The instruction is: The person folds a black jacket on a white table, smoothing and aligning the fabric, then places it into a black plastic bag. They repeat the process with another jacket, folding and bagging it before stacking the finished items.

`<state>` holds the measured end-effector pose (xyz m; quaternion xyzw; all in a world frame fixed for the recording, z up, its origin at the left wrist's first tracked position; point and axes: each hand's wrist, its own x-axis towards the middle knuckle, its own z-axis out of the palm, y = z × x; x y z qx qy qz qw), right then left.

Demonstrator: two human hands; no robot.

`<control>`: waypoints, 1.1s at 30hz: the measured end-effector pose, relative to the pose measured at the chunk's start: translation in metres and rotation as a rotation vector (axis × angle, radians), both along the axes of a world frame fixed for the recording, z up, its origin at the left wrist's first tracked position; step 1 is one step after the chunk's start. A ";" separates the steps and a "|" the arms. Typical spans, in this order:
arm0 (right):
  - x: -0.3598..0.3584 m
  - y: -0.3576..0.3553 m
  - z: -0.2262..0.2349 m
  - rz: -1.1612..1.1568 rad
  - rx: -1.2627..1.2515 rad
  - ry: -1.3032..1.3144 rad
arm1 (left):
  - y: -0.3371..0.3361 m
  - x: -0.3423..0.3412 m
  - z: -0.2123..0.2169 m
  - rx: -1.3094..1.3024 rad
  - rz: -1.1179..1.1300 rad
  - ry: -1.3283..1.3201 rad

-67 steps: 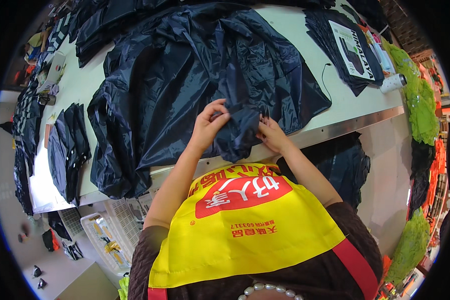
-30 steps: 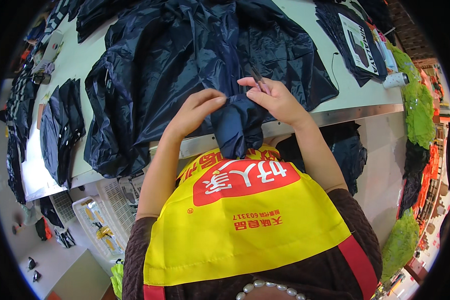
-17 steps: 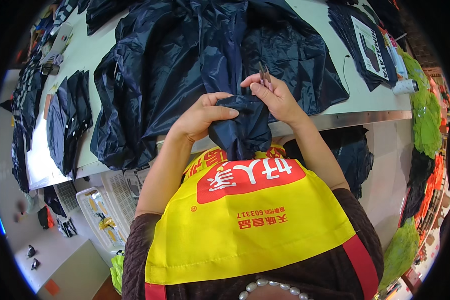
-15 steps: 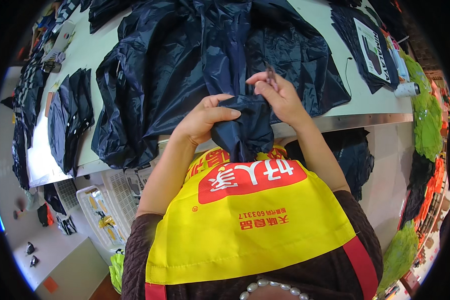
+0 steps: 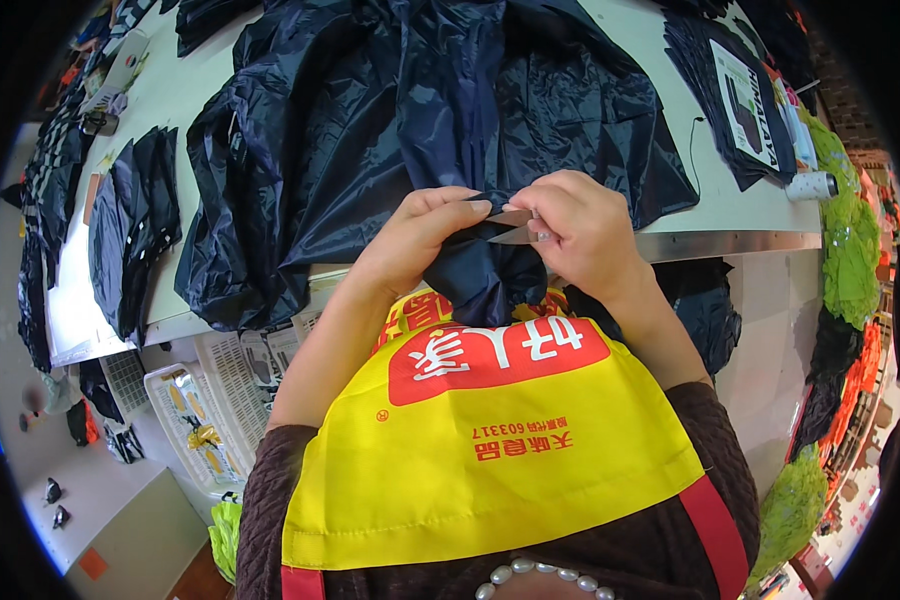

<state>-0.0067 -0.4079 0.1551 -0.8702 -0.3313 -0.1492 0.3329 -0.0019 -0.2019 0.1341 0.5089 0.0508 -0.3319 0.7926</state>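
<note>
A shiny dark navy garment [image 5: 350, 130] spreads over the table and hangs off its front edge towards my yellow apron. My left hand [image 5: 425, 225] pinches a gathered part of the fabric between thumb and fingers, just above the edge. Right beside it, my right hand [image 5: 580, 230] is closed around small thread snips [image 5: 512, 237]. Their two metal blades are spread apart and point left at the fabric near my left thumb. The handles are mostly hidden inside my right hand.
Cut dark pieces [image 5: 135, 230] lie on the left of the white table [image 5: 610, 18]. A stack of dark pieces with a white printed sheet [image 5: 745, 100] and a thread spool [image 5: 812, 186] are at right. Below left stands a white basket [image 5: 195, 425]; lime fabric [image 5: 850, 240] hangs at far right.
My right hand has come down and turned, bringing the snips' blades beside my left thumb at the fabric. My left hand keeps its pinch with little movement.
</note>
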 end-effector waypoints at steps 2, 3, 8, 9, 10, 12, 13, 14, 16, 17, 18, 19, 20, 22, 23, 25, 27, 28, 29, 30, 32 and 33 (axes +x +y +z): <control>-0.009 0.006 0.009 -0.039 -0.024 0.032 | -0.002 -0.001 -0.002 0.040 -0.003 -0.056; -0.013 0.005 0.013 -0.026 0.049 0.186 | -0.003 -0.002 -0.003 0.038 -0.002 -0.086; -0.012 -0.018 0.031 0.238 0.309 0.893 | -0.007 -0.011 0.007 -0.051 0.000 0.053; -0.011 -0.028 0.033 0.344 0.337 1.029 | -0.007 -0.011 0.011 -0.045 0.029 0.090; -0.010 -0.041 0.025 0.544 0.404 0.933 | -0.007 -0.010 0.014 -0.040 0.059 0.128; -0.015 -0.044 0.025 0.271 0.536 0.958 | -0.010 -0.011 0.016 -0.058 0.120 0.184; -0.017 -0.045 0.025 0.134 0.598 0.965 | -0.010 -0.011 0.014 -0.075 0.115 0.196; -0.016 -0.050 0.016 -0.010 0.503 0.903 | -0.009 -0.011 0.013 -0.091 0.103 0.207; -0.017 -0.052 0.010 -0.002 0.186 0.523 | -0.011 -0.010 0.013 -0.099 0.104 0.226; -0.017 -0.052 0.006 0.007 0.030 0.333 | -0.011 -0.010 0.014 -0.089 0.122 0.234; -0.018 -0.050 0.000 0.020 0.014 0.280 | -0.012 -0.011 0.014 -0.080 0.141 0.242; -0.017 -0.048 -0.002 0.029 -0.026 0.213 | -0.012 -0.011 0.015 -0.055 0.156 0.242; -0.017 -0.047 -0.003 0.036 -0.065 0.147 | -0.013 -0.011 0.016 -0.030 0.169 0.243; -0.016 -0.044 -0.005 0.041 -0.119 0.043 | -0.015 -0.013 0.017 0.005 0.198 0.245; -0.015 -0.042 -0.004 0.039 -0.134 0.003 | -0.017 -0.014 0.018 0.016 0.215 0.244; -0.012 -0.040 -0.004 0.047 -0.149 -0.062 | -0.018 -0.015 0.018 0.017 0.219 0.238; -0.009 -0.037 -0.004 0.070 -0.150 -0.115 | -0.017 -0.014 0.015 -0.004 0.195 0.229; -0.009 -0.036 -0.004 0.071 -0.153 -0.115 | -0.017 -0.014 0.014 -0.005 0.187 0.228; -0.009 -0.035 -0.003 0.074 -0.157 -0.115 | -0.017 -0.013 0.013 -0.007 0.179 0.228; -0.008 -0.034 -0.002 0.076 -0.161 -0.115 | -0.017 -0.013 0.013 -0.009 0.171 0.227; -0.008 -0.032 -0.003 0.059 -0.161 -0.139 | -0.016 -0.012 0.011 -0.030 0.141 0.212; -0.008 -0.031 -0.003 0.051 -0.161 -0.151 | -0.015 -0.012 0.010 -0.041 0.125 0.205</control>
